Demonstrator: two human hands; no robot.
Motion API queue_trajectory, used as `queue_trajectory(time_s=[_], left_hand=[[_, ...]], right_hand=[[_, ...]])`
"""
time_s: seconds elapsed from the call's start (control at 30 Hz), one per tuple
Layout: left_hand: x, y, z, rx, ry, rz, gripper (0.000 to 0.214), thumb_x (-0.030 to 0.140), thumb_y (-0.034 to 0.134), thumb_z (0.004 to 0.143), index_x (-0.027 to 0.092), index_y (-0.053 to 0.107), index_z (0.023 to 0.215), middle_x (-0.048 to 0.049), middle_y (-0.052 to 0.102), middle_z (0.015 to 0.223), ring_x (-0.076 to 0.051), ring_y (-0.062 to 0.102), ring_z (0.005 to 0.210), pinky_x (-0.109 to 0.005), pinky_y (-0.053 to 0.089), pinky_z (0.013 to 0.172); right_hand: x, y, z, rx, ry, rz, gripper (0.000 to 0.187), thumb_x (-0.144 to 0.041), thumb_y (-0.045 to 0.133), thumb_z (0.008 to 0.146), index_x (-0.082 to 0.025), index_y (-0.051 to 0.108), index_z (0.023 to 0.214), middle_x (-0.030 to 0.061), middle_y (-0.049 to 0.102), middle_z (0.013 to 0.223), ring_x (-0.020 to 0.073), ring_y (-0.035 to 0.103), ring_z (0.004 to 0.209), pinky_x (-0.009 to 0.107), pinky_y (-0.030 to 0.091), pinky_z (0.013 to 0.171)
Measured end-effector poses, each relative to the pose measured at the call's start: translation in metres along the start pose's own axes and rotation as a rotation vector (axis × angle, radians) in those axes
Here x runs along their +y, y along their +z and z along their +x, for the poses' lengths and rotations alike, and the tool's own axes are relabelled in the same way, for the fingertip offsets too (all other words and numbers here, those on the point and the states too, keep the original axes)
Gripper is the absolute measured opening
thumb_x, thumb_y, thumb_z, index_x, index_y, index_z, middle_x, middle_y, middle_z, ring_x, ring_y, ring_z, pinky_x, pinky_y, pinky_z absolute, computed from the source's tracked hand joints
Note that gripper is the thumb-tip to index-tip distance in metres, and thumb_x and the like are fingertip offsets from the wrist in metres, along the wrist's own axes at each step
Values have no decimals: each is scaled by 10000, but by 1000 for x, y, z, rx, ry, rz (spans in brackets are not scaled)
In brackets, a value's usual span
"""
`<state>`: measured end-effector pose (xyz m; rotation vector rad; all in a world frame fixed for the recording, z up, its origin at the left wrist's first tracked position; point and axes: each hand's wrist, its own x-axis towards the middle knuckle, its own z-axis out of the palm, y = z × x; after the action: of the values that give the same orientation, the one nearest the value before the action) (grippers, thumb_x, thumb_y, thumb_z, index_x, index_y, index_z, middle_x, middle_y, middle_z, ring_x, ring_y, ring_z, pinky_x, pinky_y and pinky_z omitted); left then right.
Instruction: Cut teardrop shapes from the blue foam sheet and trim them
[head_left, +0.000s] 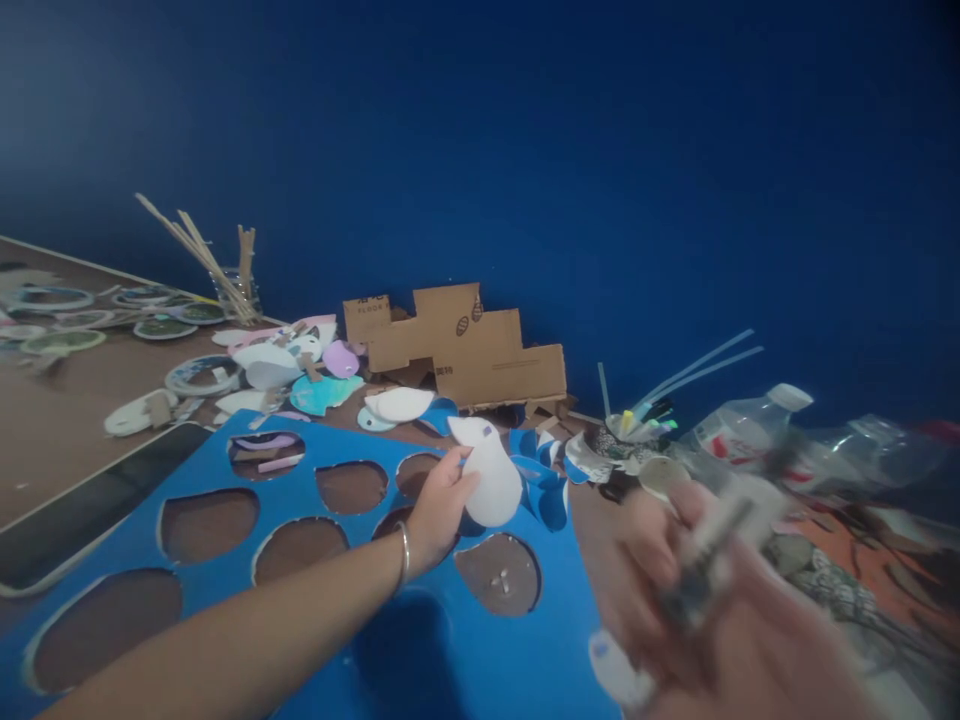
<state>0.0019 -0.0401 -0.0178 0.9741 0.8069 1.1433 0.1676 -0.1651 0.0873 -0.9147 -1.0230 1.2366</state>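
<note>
My left hand (442,500) pinches a white bird-shaped cutout (493,480) by its left edge, with a small purple mark near its top. It is held over a blue sheet (420,630) with several teardrop holes cut through it. At the right, my right hand (720,610) is smeared by motion. Its fingers are closed round a small dark and pale object (697,575), too blurred to name. Just below that hand lies a white piece with a blue mark (616,668). Small white scraps (501,580) show inside the hole nearest the cutout.
Brown cardboard (480,350) leans against the blue wall (480,150). Wooden sticks (199,250) stand in a clear jar at the left. Several painted cutouts (274,365) are piled behind the sheet. Clear plastic bottles (742,425) and a cup of pens (630,435) stand at the right.
</note>
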Motion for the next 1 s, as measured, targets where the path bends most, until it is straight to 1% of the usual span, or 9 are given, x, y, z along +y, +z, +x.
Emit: queue_trajectory(time_s=[0.03, 0.1, 0.17, 0.23, 0.37, 0.57, 0.67, 0.83, 1.0], left_hand=[[-1, -1, 1, -5, -6, 15, 425, 304, 572, 771, 176, 486, 1167, -66, 680, 887, -203, 640, 706, -292, 485, 608], [0, -3, 2, -27, -22, 57, 426, 302, 565, 770, 187, 465, 1168, -57, 678, 831, -198, 631, 642, -286, 473, 562], [4, -6, 2, -69, -37, 118, 417, 290, 577, 758, 198, 484, 1153, -57, 678, 807, -197, 626, 621, -277, 463, 543], [9, -8, 3, -122, -49, 190, 407, 266, 607, 731, 205, 531, 1126, -64, 682, 813, -202, 628, 637, -270, 457, 541], [16, -9, 6, -185, -59, 320, 378, 228, 642, 687, 193, 616, 1062, -91, 681, 906, -225, 630, 719, -273, 459, 568], [17, -8, 9, -124, -41, 425, 276, 248, 613, 726, 215, 682, 991, -76, 656, 1046, -237, 610, 848, -272, 457, 642], [18, -7, 7, -98, -71, 432, 273, 266, 638, 720, 206, 687, 982, -78, 675, 978, -225, 617, 775, -267, 458, 601], [19, -4, 9, -36, -136, 341, 289, 290, 678, 703, 176, 673, 969, -82, 688, 913, -192, 618, 668, -247, 454, 527], [22, -4, 12, 12, -228, 164, 364, 351, 671, 735, 198, 601, 1058, -63, 684, 883, -172, 626, 620, -241, 480, 488]], right_hand=[[-3, 10, 16, 72, 23, 64, 198, -428, 377, 906, -257, 426, 820, -13, 516, 727, 57, 353, 362, 229, 300, 335], [-2, 18, 47, 45, -33, 23, 173, -391, 492, 863, -244, 424, 802, -28, 514, 726, 28, 316, 346, 197, 232, 320], [8, 12, 68, 78, 4, -148, 187, -402, 521, 850, -238, 441, 814, -30, 544, 754, 40, 387, 379, 197, 295, 356], [26, -3, 75, 96, 50, -274, 221, -412, 560, 828, -224, 454, 781, -52, 519, 606, 73, 460, 418, 204, 361, 409], [63, -27, 62, 138, 181, -316, 239, -418, 581, 807, -190, 516, 778, -47, 514, 569, 73, 459, 396, 200, 359, 394], [87, -34, 50, 118, 319, -351, 249, -399, 521, 812, -161, 566, 757, -35, 494, 580, 71, 434, 407, 187, 327, 358], [90, -38, 51, 70, 325, -371, 204, -357, 547, 790, -159, 592, 813, -34, 511, 593, 87, 490, 464, 198, 397, 416], [96, -44, 46, -23, 303, -385, 372, -405, 483, 866, -216, 520, 1183, -27, 568, 706, 99, 546, 486, 223, 431, 455], [102, -50, 36, -19, 258, -416, 355, -422, 423, 911, -241, 543, 1192, -32, 533, 683, 78, 481, 450, 211, 384, 429]])
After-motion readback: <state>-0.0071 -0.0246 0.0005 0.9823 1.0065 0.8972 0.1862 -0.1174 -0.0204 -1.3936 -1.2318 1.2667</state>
